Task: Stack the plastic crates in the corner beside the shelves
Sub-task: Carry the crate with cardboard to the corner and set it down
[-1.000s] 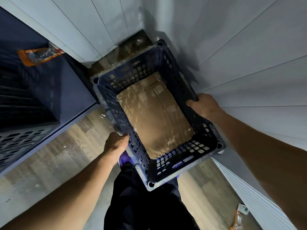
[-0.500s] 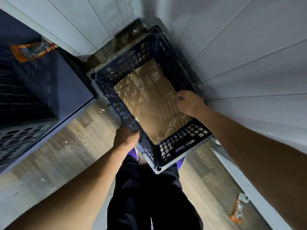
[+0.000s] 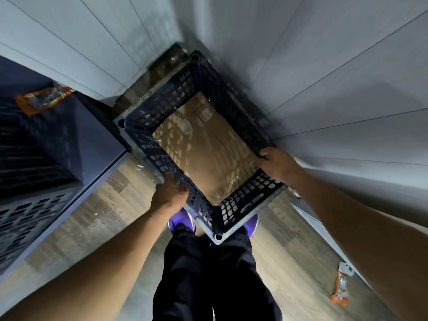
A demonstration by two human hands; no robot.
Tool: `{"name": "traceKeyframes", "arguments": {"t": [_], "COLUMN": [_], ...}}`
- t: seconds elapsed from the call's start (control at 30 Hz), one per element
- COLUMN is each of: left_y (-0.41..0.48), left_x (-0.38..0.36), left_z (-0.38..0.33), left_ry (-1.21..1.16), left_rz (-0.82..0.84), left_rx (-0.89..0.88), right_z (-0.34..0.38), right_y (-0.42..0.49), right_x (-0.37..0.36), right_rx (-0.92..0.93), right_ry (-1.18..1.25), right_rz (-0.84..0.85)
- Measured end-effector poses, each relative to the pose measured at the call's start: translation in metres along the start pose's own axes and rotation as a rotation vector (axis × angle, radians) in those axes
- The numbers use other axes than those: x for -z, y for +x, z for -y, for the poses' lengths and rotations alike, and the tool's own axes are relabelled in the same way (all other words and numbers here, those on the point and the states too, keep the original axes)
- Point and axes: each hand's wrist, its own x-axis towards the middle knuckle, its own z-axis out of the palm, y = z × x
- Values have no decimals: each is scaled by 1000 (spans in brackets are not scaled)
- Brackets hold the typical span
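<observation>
I look down on a dark blue plastic crate [image 3: 171, 107] held over the wall corner, a sheet of cardboard [image 3: 208, 147] lining its bottom. My left hand [image 3: 170, 193] grips the rim of its left long side; my right hand [image 3: 276, 164] grips the right long side, close against the white panelled wall [image 3: 335, 77]. To the left stands a blue shelf unit [image 3: 76, 135] with an orange packet [image 3: 44, 98] on top. Another orange packet [image 3: 340, 289] lies on the wood floor [image 3: 92, 216] lower right.
</observation>
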Motion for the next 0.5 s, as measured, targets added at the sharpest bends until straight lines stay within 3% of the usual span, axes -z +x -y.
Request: {"name": "traceKeyframes", "arguments": {"t": [0.27, 0.4, 0.5], "left_y": [1, 10, 15], "left_x": [-35, -52, -61], "left_z": [4, 5, 9], "left_ry": [-57, -161, -223], "left_rz": [137, 134, 100], "left_rx": [6, 71, 120], "right_z": [-49, -68, -81], "right_y": [-3, -11, -25], "right_x": [-33, -59, -83], "right_rx": [-117, -205, -216], "right_ry": [12, -92, -32], "right_rz": [39, -24, -43]}}
